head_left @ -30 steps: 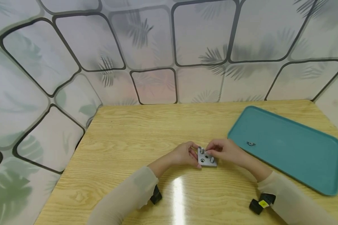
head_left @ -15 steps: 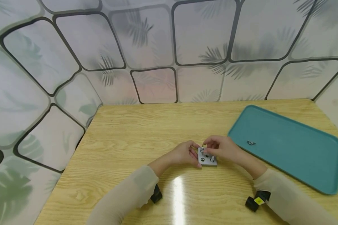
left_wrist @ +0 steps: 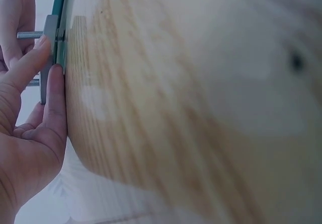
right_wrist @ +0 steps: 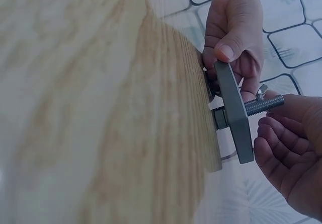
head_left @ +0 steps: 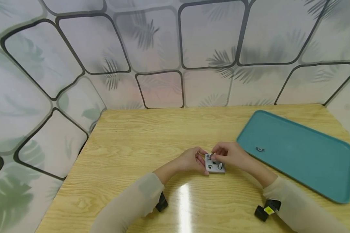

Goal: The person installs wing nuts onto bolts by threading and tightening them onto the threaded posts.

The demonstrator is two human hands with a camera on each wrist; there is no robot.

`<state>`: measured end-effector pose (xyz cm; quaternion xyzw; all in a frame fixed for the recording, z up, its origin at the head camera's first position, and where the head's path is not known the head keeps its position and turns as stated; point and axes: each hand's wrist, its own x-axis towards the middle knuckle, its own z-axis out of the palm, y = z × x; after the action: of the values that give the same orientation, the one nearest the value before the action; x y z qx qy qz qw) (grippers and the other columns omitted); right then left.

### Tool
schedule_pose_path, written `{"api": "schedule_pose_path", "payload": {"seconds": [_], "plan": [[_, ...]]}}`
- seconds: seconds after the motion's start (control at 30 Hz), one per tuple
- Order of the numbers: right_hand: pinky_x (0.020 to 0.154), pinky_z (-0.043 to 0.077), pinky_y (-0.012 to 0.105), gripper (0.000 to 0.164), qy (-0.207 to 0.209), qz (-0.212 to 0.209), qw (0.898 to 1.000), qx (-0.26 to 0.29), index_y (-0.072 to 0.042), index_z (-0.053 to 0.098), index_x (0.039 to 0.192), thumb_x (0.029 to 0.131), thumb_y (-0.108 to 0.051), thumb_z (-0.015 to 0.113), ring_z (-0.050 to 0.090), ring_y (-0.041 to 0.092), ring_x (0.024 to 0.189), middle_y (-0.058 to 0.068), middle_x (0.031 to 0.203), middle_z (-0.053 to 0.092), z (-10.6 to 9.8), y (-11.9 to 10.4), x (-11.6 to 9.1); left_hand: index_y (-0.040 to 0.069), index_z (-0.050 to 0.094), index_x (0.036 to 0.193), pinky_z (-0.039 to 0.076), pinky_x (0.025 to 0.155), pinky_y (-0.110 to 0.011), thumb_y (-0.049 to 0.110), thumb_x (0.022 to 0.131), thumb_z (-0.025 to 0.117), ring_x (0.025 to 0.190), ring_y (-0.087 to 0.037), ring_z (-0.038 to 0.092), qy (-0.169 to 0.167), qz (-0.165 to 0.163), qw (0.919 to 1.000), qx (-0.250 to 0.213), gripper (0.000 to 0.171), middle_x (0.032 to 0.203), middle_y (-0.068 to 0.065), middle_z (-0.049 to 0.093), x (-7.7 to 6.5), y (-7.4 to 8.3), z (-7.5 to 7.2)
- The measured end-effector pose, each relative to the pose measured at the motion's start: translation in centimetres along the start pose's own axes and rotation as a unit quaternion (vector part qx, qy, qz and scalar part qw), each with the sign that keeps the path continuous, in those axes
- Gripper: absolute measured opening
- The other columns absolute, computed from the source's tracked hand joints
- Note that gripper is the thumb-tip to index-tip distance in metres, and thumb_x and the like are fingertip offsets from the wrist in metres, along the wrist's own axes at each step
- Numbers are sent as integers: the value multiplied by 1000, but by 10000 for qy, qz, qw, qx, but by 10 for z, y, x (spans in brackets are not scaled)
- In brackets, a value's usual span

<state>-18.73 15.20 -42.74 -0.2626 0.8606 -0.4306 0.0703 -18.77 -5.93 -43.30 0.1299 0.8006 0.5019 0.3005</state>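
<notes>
Head view: left hand grips the metal plate at its left edge, thumb on the upper face and fingers beneath. Plate is located at the desk, to the left of the teal tray, bolt shafts upward. Right hand pinches the wing nut at the far-left bolt; contact is partly hidden. Near-right bolt stands through the plate. Loose wing nut rests in the tray.
</notes>
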Motion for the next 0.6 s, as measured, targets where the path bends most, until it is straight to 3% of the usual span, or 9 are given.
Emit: {"api": "schedule_pose_path", "payload": {"seconds": [0.2,0.6], "plan": [[60,49,23,6,-28,-310,9994,129,-4,68,92,87,-4,65,57,3,68,3,82,69,-2,0,-6,2,49,121,51,70,-24,3,67,84,77,-13,63,13,-20,10000,40,64,87,-4,65,0,-1,0],[60,48,23,17,76,-53,10000,-8,-3,67,97,84,-14,72,56,5,68,0,78,65,-2,0,-3,3,50,122,52,70,-23,4,67,84,77,-12,63,-55,16,10000,5,65,87,-4,65,0,0,-1]]}}
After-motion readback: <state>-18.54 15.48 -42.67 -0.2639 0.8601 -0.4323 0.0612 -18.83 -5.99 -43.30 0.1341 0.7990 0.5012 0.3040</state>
